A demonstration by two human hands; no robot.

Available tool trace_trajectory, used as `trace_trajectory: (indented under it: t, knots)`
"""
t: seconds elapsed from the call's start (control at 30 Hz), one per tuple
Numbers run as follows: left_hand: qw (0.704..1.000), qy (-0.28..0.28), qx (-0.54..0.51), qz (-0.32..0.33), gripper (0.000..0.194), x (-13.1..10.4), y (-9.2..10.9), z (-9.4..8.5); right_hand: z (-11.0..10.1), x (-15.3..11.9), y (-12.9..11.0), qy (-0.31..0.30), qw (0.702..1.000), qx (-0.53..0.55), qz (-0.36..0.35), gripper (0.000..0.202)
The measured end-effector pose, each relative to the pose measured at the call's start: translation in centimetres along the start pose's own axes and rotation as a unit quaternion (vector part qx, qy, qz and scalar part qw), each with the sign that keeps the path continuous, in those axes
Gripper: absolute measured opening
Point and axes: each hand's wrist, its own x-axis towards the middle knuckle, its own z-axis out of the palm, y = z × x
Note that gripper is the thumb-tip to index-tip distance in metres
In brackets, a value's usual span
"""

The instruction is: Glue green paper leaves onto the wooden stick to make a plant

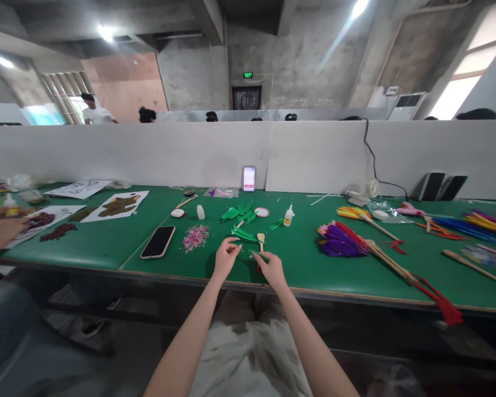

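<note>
Near the front edge of the green table, my left hand (226, 259) has thumb and forefinger pinched together; what lies between them is too small to make out. Facing it, the fingers of my right hand (271, 268) are also pinched, with a tiny greenish bit at their tips. Between and just beyond the hands lies a pale wooden stick (261, 239) with a rounded end, its lower part beside my right fingers. Green feathers (238, 212) are piled behind it. A small glue bottle (288, 215) stands to the right, and pink and white confetti-like bits (195, 237) lie left.
A phone (158, 242) lies to the left, near a white bottle (200, 212) and a round white case (177, 213). Purple feather fans (342, 239) with red tassels lie right. Another phone (249, 178) stands against the partition. A co-worker's hands (9, 227) are at far left.
</note>
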Motion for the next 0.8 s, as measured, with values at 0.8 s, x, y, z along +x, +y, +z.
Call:
trace_trajectory:
  t: [0.8]
  knots:
    - [0.998,0.003,0.065,0.013,0.021,-0.18,-0.26,-0.08,0.1,-0.1,-0.02,-0.001,1.0,0.01,0.005,0.039]
